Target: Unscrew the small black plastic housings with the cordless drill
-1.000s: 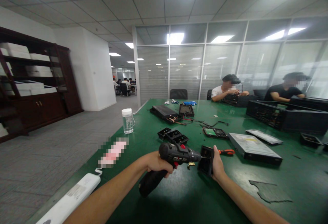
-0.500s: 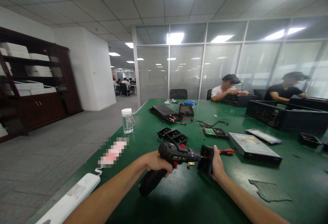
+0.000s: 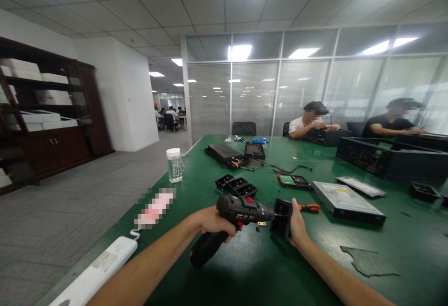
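Observation:
My left hand (image 3: 219, 224) is wrapped round the grip of a black cordless drill (image 3: 241, 210) with red accents, held level and pointing right. Its thin bit reaches into a small black plastic box (image 3: 281, 219), which stands tilted on edge with its hollow side toward the drill. From the right, my right hand (image 3: 297, 224) grips that box, fingers behind it and partly hidden. Below the drill's tip lies a small brass-coloured piece (image 3: 261, 224) with a tiny dark bit beside it. An orange-handled screwdriver (image 3: 310, 208) rests just past my right hand.
Beyond the drill sit black compartment trays (image 3: 236, 185). A circuit board in a case (image 3: 293, 181), an optical drive (image 3: 348, 202) and a flat metal drive (image 3: 360, 186) lie to the right. A water bottle (image 3: 174, 166) and a white power strip (image 3: 100, 268) line the left edge. Two people work at black computer cases (image 3: 395, 156).
Almost nothing differs; the drill, the box and both of my hands hold the same position. The person at far right has shifted an arm slightly.

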Demonstrator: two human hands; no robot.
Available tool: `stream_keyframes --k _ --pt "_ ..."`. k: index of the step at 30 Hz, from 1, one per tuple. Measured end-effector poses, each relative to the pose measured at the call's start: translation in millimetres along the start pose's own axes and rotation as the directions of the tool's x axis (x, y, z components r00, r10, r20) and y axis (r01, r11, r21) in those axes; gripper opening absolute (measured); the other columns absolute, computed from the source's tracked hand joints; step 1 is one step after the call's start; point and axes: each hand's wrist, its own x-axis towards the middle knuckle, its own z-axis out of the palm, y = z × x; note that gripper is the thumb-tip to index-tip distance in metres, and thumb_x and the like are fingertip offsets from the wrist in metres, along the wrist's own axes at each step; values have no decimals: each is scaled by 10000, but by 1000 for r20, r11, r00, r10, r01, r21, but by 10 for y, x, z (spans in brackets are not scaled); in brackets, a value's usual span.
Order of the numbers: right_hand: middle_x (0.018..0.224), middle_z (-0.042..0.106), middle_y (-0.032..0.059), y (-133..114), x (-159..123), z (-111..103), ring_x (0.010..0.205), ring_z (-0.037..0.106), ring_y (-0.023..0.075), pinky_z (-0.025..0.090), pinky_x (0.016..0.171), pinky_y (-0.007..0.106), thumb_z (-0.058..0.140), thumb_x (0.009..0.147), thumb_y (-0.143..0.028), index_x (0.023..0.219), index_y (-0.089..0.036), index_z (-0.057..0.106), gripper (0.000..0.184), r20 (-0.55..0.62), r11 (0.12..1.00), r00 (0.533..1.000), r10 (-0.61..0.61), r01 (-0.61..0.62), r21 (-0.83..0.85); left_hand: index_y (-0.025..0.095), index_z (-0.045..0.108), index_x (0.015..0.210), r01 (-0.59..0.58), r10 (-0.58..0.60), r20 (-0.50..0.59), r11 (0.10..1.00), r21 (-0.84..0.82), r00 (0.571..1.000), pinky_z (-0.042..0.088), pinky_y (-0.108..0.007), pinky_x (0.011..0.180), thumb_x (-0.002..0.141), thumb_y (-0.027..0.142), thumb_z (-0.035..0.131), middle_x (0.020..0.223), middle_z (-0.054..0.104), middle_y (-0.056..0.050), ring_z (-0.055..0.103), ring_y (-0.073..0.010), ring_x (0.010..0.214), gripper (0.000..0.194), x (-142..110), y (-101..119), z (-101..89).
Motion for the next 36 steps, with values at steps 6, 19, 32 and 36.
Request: stream_keyframes --k 6,19,32,36 --pt "530 543 -19 2 5 -5 468 505 167 408 480 296 479 632 -656 719 -197 571 476 -17 999 1000 -24 24 -34 130 584 726 -17 18 10 999 -37 1000 403 -224 485 516 123 563 569 539 26 482 -90 485 211 25 -65 -11" --pt "569 565 -21 5 14 -14 528 523 164 405 534 279 468 689 -606 811 -188 603 455 -3 997 998 -57 57 -55 130 586 726 16 -16 -13 1000 -24 1000 411 -232 490 501 119 573 554 530 31 480 -95 487 225 2 -28 7" --pt "578 578 -18 7 20 -13 519 528 162 410 523 277 477 673 -616 826 -191 604 469 2 999 999 -41 41 -32 134 585 722 12 -12 -5 999 -30 1000 403 -219 477 490 97 568 579 532 32 475 -86 492 235 18 -48 3" --pt "552 568 -14 -5 11 2 502 534 176 413 510 292 479 660 -626 771 -194 593 461 3 1000 1000 -12 12 -7 136 581 718 11 -11 6 999 -31 1000 411 -223 485 492 102 577 565 527 38 475 -86 484 228 6 -15 4"
